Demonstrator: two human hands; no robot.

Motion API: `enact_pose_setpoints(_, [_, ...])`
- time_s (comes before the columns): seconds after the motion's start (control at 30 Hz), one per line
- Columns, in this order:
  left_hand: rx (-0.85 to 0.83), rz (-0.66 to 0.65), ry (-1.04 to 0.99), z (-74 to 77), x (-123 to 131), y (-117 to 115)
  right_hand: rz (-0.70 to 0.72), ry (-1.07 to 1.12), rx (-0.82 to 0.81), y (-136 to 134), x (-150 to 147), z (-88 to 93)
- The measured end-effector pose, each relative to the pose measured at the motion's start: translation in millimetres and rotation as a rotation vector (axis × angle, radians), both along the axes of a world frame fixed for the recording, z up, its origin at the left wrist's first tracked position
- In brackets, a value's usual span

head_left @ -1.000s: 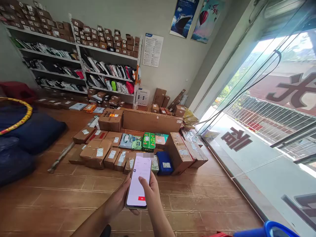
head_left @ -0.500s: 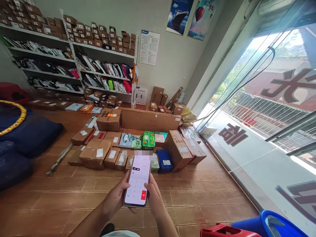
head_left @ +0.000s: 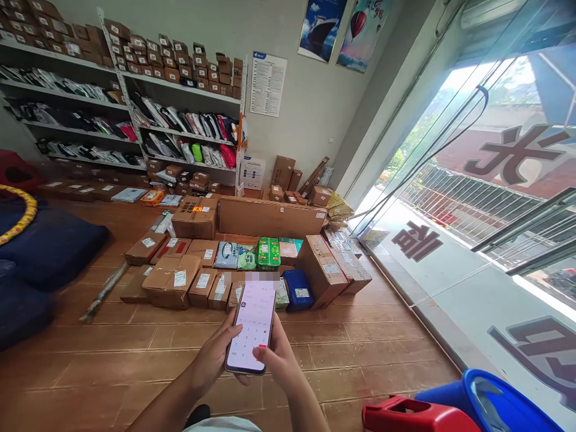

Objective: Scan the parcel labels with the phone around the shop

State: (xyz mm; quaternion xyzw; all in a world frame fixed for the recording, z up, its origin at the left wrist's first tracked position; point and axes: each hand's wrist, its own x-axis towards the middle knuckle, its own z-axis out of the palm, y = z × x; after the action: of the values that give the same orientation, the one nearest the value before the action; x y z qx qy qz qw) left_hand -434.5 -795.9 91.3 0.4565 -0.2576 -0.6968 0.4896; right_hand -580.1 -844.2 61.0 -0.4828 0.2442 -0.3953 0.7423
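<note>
A smartphone [head_left: 252, 321] with a lit white screen showing a keypad is held upright in front of me. My left hand [head_left: 215, 355] wraps its left edge and back. My right hand [head_left: 276, 357] cups the phone's right side, with its thumb on the lower part of the screen. Beyond the phone, several labelled cardboard parcels [head_left: 175, 279] lie in rows on the wooden floor, along with a green box [head_left: 269, 252] and a blue package [head_left: 298, 289].
Shelves [head_left: 180, 90] packed with small boxes and mail bags line the back wall. A long carton [head_left: 270, 217] lies behind the rows. Dark blue sacks [head_left: 49, 246] sit at left. A glass door [head_left: 472, 198] is at right. A red stool [head_left: 414, 415] and blue bin [head_left: 490, 399] stand at lower right.
The screen changed from a mostly blank page to a keypad. My right thumb shifted down onto the lower screen. The view drifted left and down, so the stool and bin came in.
</note>
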Motion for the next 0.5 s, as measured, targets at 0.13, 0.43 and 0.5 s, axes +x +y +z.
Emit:
enact_pose_setpoints(0.13, [-0.049,-0.051,0.116,-9.4,6,3,0.041,0.041,-0.058,5,0,6.7])
enact_pose_setpoints(0.43, [-0.153,-0.179,0.260,-18.8,21,8,-0.018,0.027,0.066,4,3,3.1])
enact_pose_setpoints(0.5, [-0.153,-0.201,0.254,-16.0,23,10,-0.014,0.055,0.068,5,2,5.2])
